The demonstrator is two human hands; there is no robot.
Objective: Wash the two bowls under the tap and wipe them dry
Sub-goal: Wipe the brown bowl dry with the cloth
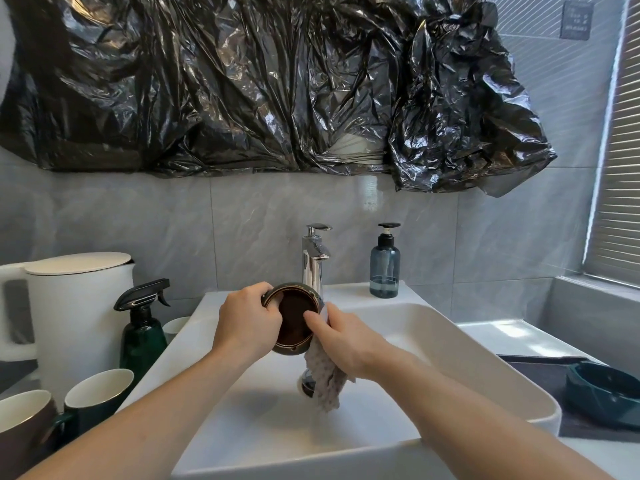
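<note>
A dark green bowl with a brown inside [294,318] is held on its side above the white sink [433,341], in front of the chrome tap [313,261]. My left hand [247,322] grips the bowl's left rim. My right hand [341,337] holds a pale dotted cloth [327,382] against the bowl's right side, thumb on the inside; the cloth hangs down into the basin. A second, teal bowl [604,393] sits on a dark mat [540,372] at the right. No water stream is visible.
A blue soap pump bottle [384,268] stands right of the tap. At the left are a white kettle [74,306], a dark green spray bottle [143,327] and several mugs [100,393]. Black plastic sheeting [277,81] covers the wall above.
</note>
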